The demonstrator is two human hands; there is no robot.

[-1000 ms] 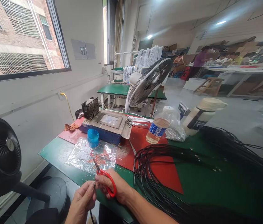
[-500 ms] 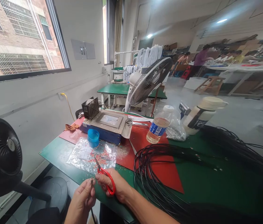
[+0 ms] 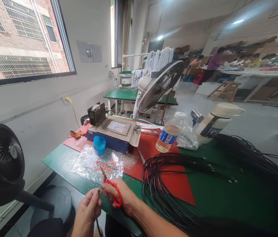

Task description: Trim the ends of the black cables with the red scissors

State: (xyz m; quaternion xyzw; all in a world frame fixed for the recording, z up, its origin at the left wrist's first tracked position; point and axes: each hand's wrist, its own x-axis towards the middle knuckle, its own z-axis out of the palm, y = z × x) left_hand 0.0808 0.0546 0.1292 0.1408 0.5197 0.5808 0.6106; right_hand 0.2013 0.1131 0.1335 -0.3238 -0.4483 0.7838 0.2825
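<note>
My right hand (image 3: 123, 197) is closed round the handles of red scissors (image 3: 111, 187), whose blades point up over the table's near edge. My left hand (image 3: 87, 210) pinches the end of a thin black wire (image 3: 97, 227) just left of the scissors; the wire hangs down below the fingers. The two hands almost touch at the fingertips. A big coil of black cable (image 3: 168, 184) lies on the red mat (image 3: 175, 184) to the right of my right forearm.
A clear bag with small red bits (image 3: 97, 163), a blue cup (image 3: 99, 145), a flat blue-sided machine (image 3: 114, 131), a water bottle (image 3: 168, 136) and a white flask (image 3: 214, 121) stand on the green table (image 3: 60, 158). Black fans stand left (image 3: 2, 158) and behind (image 3: 160, 86). People work far off.
My hands stay together at the table edge; the left hand's pinch has shifted slightly up toward the scissors. The view has drifted a little.
</note>
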